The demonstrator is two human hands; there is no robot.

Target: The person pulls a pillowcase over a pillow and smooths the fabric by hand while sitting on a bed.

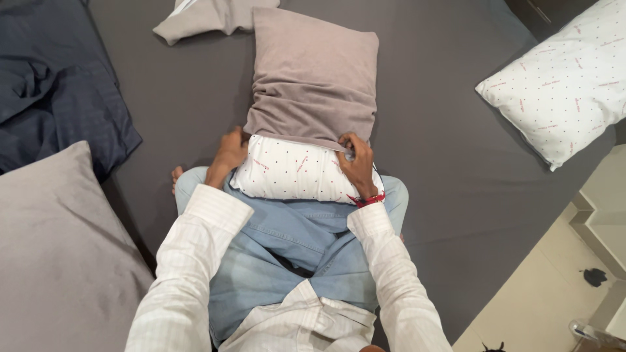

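A white dotted pillow lies across my lap, its far half inside a grey pillowcase. My left hand grips the open edge of the pillowcase at the pillow's left corner. My right hand pinches the same edge at the right side; a red band is on that wrist. I sit cross-legged in blue jeans on a dark grey bedsheet.
A second white dotted pillow lies at the right edge of the bed. A grey-cased pillow sits at the lower left, a dark blue blanket at upper left, a loose grey cloth at the top. Tiled floor shows lower right.
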